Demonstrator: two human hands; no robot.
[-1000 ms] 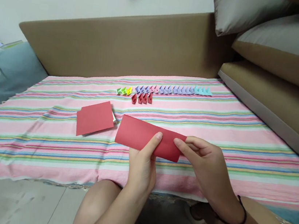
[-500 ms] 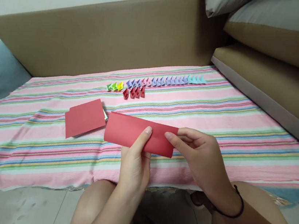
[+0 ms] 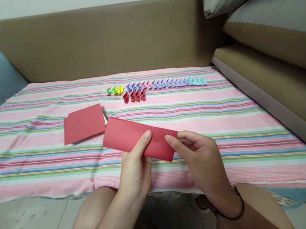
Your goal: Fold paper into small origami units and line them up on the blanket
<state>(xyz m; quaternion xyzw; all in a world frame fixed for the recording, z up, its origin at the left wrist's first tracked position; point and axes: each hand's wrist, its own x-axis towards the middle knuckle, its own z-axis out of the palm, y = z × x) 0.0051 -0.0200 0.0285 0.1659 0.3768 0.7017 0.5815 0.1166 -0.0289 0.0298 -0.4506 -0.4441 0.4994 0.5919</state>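
A sheet of red paper [image 3: 124, 135], bent over lengthwise with its two long edges together at the top, is held in the air above the striped cloth. My left hand [image 3: 136, 165] grips it from below near the middle, thumb on the front face and fingers hidden behind. At its right end, my right hand [image 3: 201, 156] pinches the upper corner between thumb and fingers. Left of the held sheet, a stack of red paper [image 3: 84, 124] lies on the cloth, with a pale sheet edge peeking out at its right.
Folded paper pieces stand in a long row, with blue ones [image 3: 198, 81] at the right end and a yellow one [image 3: 120, 89] toward the left. Several dark red ones [image 3: 135, 96] sit in front. A brown backrest [image 3: 109, 37] and cushions [image 3: 273, 77] border the striped cloth [image 3: 37, 155].
The whole view has shifted slightly, so things appear a little further left. Both hands keep the same hold on the red paper, whose bend looks much the same.
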